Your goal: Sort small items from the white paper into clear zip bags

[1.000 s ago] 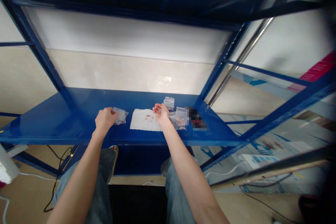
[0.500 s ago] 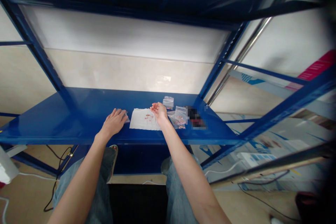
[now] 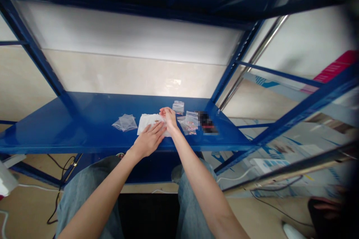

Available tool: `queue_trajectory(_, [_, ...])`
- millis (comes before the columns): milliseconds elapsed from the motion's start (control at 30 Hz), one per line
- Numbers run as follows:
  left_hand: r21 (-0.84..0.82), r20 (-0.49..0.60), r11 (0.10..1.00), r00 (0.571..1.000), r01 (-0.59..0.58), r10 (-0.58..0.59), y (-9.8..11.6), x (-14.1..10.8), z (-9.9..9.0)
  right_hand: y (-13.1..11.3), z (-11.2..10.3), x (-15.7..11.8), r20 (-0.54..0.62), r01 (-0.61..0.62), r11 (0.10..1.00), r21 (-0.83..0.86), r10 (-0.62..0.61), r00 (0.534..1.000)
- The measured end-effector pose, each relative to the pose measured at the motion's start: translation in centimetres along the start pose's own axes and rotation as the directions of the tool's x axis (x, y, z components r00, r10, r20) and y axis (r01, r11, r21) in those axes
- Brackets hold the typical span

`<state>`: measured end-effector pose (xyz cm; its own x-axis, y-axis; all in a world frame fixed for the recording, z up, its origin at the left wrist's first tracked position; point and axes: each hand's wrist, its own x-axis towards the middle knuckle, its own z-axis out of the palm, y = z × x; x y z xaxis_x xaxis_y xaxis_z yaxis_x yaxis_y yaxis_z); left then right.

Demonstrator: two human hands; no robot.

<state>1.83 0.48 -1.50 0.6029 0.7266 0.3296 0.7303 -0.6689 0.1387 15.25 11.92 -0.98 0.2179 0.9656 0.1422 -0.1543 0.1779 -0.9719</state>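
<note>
A white sheet, cloth or paper, lies on the blue shelf with a few small reddish-brown pieces on it. My left hand is laid over its front part, palm down and fingers stretched to the right, hiding most of the pieces. At the sheet's right side my right hand rests on its edge, palm turned left and fingers loosely cupped. The two hands nearly meet. To the left lies a loose stack of clear plastic bags.
Right of my right hand are clear zip bags with small reddish pieces inside. Behind them sits another small bag stack. A dark, pixelated object lies farther right. Blue shelf posts and an upper shelf frame the space.
My left hand has moved right, off the plastic bags and onto the white sheet beside my right hand, uncovering the bags. My right hand has stayed nearly in place.
</note>
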Motion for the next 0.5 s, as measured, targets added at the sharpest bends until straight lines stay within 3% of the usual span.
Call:
queue_trajectory(267, [-0.061,-0.086,0.995,0.993,0.077,-0.082,-1.5,-0.3,0.1,0.0,-2.5,-1.7,0.018,0.205,0.959,-0.194,-0.206,0.978])
queue_trajectory(500, [-0.013,-0.221,0.984,0.959,0.180,-0.178,-2.4,0.0,-1.2,-2.5,-6.1,-3.1,0.037,0.332,0.889,-0.314,-0.338,0.940])
